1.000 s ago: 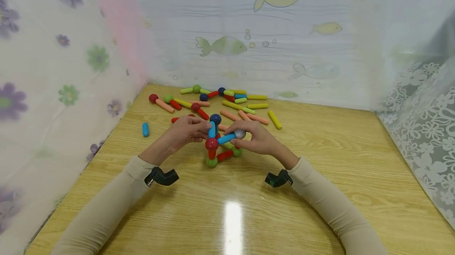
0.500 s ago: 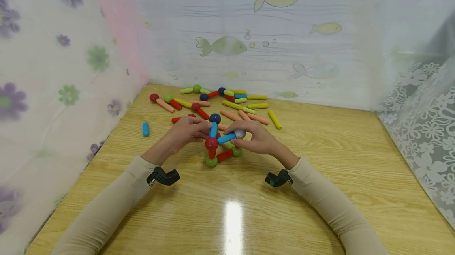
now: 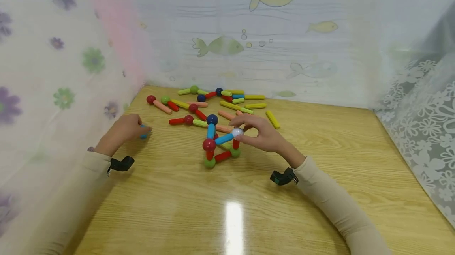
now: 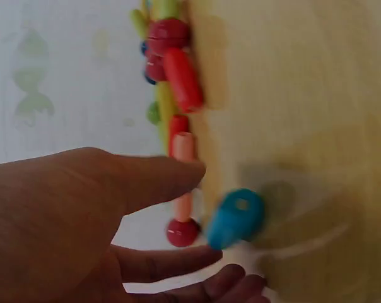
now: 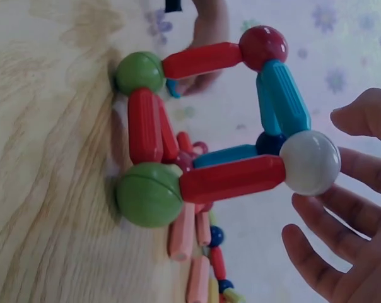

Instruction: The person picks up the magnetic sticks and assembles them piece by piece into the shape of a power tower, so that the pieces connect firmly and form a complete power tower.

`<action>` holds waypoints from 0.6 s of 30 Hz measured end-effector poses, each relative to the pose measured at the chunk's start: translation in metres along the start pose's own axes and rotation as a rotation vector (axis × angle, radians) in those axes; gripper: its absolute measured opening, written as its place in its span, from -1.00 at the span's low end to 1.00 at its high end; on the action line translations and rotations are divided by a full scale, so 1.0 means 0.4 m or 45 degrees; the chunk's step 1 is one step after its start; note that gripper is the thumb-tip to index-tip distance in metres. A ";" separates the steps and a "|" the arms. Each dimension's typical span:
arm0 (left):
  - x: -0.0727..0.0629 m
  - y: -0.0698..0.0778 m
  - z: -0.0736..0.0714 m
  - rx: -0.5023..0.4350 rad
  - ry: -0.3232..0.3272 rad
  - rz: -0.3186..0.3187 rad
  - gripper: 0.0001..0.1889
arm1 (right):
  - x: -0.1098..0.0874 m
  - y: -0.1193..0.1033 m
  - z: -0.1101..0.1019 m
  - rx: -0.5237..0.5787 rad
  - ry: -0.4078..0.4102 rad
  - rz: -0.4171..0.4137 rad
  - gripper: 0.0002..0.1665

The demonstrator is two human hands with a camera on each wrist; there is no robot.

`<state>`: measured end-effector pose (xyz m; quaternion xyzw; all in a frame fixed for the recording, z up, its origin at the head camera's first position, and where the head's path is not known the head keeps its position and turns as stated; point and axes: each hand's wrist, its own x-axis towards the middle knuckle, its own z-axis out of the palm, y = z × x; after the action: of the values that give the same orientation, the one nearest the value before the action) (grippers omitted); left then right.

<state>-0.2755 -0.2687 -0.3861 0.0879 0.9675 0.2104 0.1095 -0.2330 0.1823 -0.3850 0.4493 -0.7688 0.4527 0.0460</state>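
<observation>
A frame of magnetic rods and balls stands on the table in the middle of the head view. Its green balls (image 5: 149, 194) are at the bottom, joined upward by red rods (image 5: 231, 178) to a white ball (image 5: 311, 162) and a red ball (image 3: 209, 145). Blue rods (image 3: 224, 139) link the top balls, including a dark blue ball (image 3: 212, 119). My right hand (image 3: 261, 132) is beside the white ball, thumb and fingers spread about it, a gap showing at the thumb. My left hand (image 3: 124, 130) reaches a loose blue rod (image 4: 238, 218), thumb and fingers apart around it.
Loose rods and balls lie behind the frame: a red ball (image 3: 151, 99) with a pink rod (image 3: 162, 107), a chain with another red ball (image 3: 188, 120), and several yellow rods (image 3: 273, 119). A fish-patterned curtain (image 3: 220, 61) borders the table's back.
My left hand has left the frame's blue rod and moved left to the loose blue rod. My right hand has loosened at the white ball. The frame stays standing.
</observation>
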 end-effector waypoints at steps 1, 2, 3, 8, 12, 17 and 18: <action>-0.002 -0.011 0.006 0.009 -0.011 -0.021 -0.59 | -0.003 -0.001 -0.004 0.001 0.007 0.015 -0.57; -0.004 -0.018 0.011 0.010 -0.013 -0.035 -0.59 | -0.005 -0.001 -0.007 0.004 0.013 0.029 -0.56; -0.006 -0.023 0.016 0.004 -0.007 -0.037 -0.59 | -0.007 -0.001 -0.010 0.001 0.018 0.038 -0.55; -0.016 -0.002 0.021 -0.191 0.005 0.074 -0.51 | -0.011 -0.003 -0.017 -0.039 0.022 0.051 -0.53; -0.024 0.081 0.011 -0.441 0.024 0.258 -0.46 | -0.011 0.000 -0.012 -0.048 0.024 0.023 -0.49; -0.023 0.227 -0.003 -0.550 0.123 0.560 -0.62 | -0.001 -0.002 -0.003 -0.007 0.051 0.011 -0.42; -0.019 0.253 -0.002 -0.562 0.135 0.609 -0.63 | 0.002 -0.003 -0.001 0.002 0.063 0.016 -0.42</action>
<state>-0.2558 -0.1801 -0.3408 0.2759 0.8547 0.4392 0.0229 -0.2329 0.1818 -0.3838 0.4333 -0.7699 0.4644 0.0617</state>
